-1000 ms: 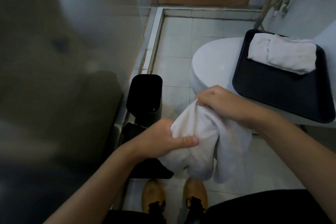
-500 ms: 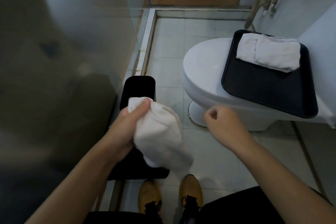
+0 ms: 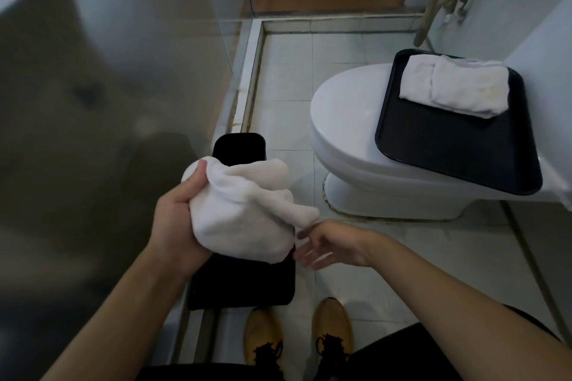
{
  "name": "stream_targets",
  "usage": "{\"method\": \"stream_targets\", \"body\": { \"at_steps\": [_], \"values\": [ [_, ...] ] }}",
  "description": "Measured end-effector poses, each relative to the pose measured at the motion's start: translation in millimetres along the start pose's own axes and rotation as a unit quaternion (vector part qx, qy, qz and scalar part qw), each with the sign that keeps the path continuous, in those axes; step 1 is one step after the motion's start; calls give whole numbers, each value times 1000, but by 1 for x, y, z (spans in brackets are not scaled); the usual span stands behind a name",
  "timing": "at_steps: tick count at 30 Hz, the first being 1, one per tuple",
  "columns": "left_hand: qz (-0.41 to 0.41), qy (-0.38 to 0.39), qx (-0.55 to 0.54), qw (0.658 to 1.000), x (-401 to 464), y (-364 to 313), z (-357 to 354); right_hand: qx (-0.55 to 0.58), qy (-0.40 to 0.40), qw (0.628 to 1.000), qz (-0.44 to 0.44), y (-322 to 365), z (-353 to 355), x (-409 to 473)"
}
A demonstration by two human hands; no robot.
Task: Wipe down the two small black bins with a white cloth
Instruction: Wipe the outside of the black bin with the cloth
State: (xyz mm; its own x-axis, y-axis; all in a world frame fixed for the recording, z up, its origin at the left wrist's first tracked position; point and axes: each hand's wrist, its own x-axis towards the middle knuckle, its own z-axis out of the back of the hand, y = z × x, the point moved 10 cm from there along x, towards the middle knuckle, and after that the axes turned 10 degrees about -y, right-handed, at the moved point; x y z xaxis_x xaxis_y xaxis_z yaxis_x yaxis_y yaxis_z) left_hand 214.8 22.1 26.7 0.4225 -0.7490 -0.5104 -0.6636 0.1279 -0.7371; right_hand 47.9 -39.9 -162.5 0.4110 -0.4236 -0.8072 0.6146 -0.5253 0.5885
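Above the two black bins beside the glass shower screen, the white cloth is now bunched in the left hand alone, whose fingers curl round it; a second ago both hands were gathering it. The right hand has let go and come back low, its fingers loose and spread, holding nothing, just beside the cloth's hanging tail and near the edge of the near bin. The far bin stands behind it on the floor, partly hidden by the cloth. The cloth does not appear to touch either lid yet. Judgement: the cloth is readied, wiping has not begun, and the free hand seems set to steady the near bin. A folded towel lies on a black tray on the toilet lid.
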Motion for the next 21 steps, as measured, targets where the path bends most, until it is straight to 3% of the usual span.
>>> {"method": "stream_targets", "body": {
  "at_steps": [2, 4, 6, 10, 16, 18, 21],
  "values": [
    [-1, 2, -15, 1000, 1, -4, 5, -64, -127, 990, -12, -10, 26, 10],
    [-5, -3, -21, 1000, 4, -7, 13, -3, -157, 988, 8, -12, 32, 15],
    [-5, -7, -27, 1000, 5, -8, 18, 95, -65, 993, 32, -7, 11, 18],
    [4, 1, -36, 999, 7, -8, 23, 42, 72, 995, 61, 4, -30, 6],
    [13, 0, -33, 999, 2, -9, 25, 36, 248, 968, -3, -6, -69, -17],
    [4, -5, -33, 999, -2, -12, 24, 76, 263, 962, -4, -1, -71, -20],
    [12, 26, -48, 998, -6, -12, 14, 60, 203, 977, 36, 9, -60, -18]
  ]
}}
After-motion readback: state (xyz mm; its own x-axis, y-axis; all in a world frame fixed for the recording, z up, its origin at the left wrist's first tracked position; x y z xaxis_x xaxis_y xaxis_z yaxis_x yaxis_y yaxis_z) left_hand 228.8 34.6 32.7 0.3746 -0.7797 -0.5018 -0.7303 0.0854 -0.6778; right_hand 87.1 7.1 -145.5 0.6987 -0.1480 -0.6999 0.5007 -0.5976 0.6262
